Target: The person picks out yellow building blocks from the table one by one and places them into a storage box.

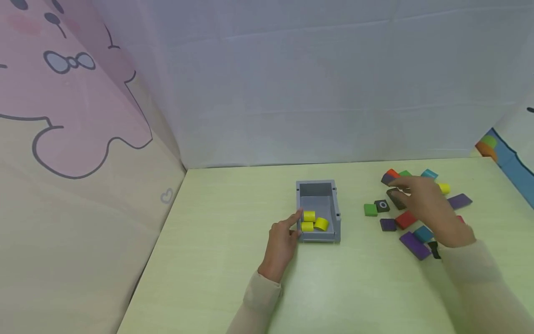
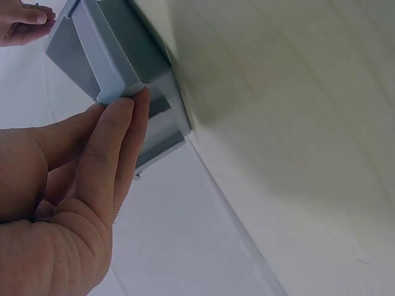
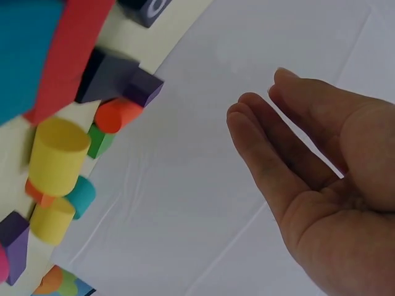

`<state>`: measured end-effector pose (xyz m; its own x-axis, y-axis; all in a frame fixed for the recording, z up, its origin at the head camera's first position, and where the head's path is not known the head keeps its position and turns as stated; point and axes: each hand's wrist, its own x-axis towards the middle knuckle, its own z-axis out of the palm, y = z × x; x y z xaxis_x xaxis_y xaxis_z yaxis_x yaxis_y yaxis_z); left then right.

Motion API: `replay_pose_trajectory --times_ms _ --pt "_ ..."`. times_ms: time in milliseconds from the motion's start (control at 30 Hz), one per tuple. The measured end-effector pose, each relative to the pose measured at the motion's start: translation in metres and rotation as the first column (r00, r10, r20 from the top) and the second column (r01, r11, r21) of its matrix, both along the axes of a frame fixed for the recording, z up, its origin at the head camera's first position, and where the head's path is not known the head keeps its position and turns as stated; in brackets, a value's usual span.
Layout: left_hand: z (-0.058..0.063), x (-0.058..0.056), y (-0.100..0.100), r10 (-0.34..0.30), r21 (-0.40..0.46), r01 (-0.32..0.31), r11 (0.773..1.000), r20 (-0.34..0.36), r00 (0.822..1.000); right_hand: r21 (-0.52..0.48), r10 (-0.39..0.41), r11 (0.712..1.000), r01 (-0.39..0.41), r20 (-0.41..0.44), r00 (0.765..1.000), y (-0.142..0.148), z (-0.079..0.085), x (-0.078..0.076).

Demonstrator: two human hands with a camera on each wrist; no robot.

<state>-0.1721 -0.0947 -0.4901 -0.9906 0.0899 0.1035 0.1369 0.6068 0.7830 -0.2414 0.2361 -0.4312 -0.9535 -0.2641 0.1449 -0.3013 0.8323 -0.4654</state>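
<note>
A grey box (image 1: 338,229) stands on the table, with three yellow cylinder blocks (image 1: 321,224) at its near end. My left hand (image 1: 280,246) is at the box's left wall; in the left wrist view its thumb and fingers pinch the box's rim (image 2: 106,52). Over the scattered blocks at the right hovers my right hand (image 1: 429,206), holding nothing. In the right wrist view the right hand's fingers (image 3: 265,148) are extended, with a gap to the thumb. A yellow cylinder (image 3: 60,157) shows left of it there, and the hand hides some blocks in the head view.
Around the right hand lie a red block (image 1: 405,220), a long purple block (image 1: 415,246), a green block (image 1: 370,210), a dark block with a white ring (image 1: 382,206) and a yellow cylinder (image 1: 444,188). A pale cloth (image 1: 333,93) hangs behind the table (image 1: 217,260).
</note>
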Motion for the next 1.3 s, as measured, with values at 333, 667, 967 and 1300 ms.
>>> replay_pose_trajectory --times_ms 333,667,967,1300 --pt "0.002 0.000 0.000 0.009 -0.008 -0.009 1.000 0.009 1.000 0.056 -0.063 0.996 0.062 0.008 0.998 0.024 -0.002 0.002" --pt "0.003 -0.001 0.001 0.009 -0.001 -0.009 1.000 0.023 1.000 0.084 -0.090 0.993 0.085 0.055 0.994 0.042 -0.007 0.001" --pt "0.002 0.000 0.000 0.010 -0.001 -0.010 1.000 0.020 1.000 0.124 -0.088 0.989 0.079 0.066 0.994 0.058 -0.013 0.003" --pt "0.003 0.001 0.000 0.013 0.000 -0.013 1.000 0.022 1.000 0.124 -0.114 0.989 0.084 0.266 0.957 0.068 -0.021 0.007"
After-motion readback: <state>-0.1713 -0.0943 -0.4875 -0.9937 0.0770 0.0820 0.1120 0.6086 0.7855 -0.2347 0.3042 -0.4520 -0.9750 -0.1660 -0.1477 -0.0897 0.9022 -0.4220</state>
